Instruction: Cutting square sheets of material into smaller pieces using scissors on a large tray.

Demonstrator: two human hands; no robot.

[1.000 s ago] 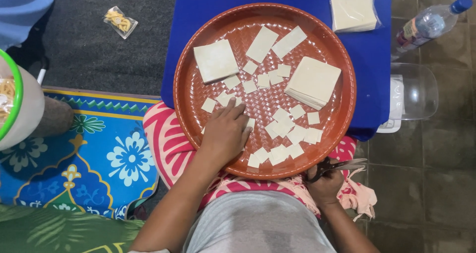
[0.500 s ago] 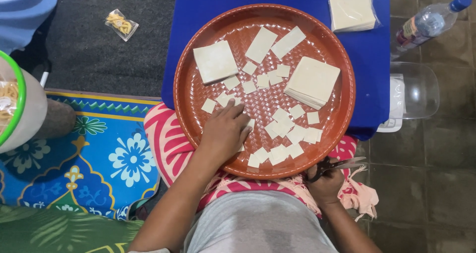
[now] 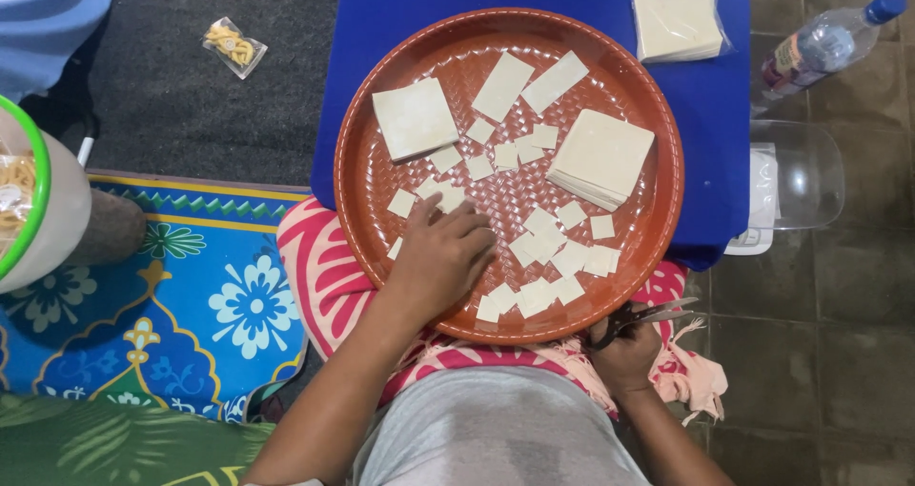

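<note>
Head view: right hand [image 3: 624, 351] w/ scissors [image 3: 640, 316], blades pointing right.

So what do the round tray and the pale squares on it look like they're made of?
Tray: likely moulded plastic, brown-red and glossy, with a woven-look embossed floor. Squares: thin, matte, cream sheets, probably dough wrappers; the stack shows layered edges. The left hand rests on some; the right hand holds metal scissors.

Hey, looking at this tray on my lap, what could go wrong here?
The round tray rests partly on your lap, so it may tip and spill the small cut squares. The scissors in your right hand sit close to your leg and could poke it.
</note>
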